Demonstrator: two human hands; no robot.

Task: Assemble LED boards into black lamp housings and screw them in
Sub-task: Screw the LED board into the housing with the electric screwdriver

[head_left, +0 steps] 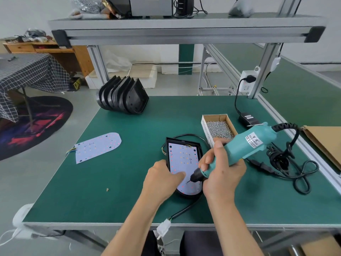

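A black lamp housing (199,146) lies on the green mat with a white LED board (182,156) seated inside it. My left hand (161,179) rests on the housing's left edge, one finger pressing on the board. My right hand (221,170) grips a teal electric screwdriver (247,145), tilted down to the left. Its bit tip (188,181) touches the board near the rounded lower end. A second LED board (97,147) with coloured wires lies loose to the left.
A stack of black housings (122,95) stands at the back of the mat. An open box of screws (218,127) sits right of the housing. Coiled black cable (287,159), a power adapter (247,118) and cardboard (324,139) lie to the right. A white connector (163,229) hangs over the front edge.
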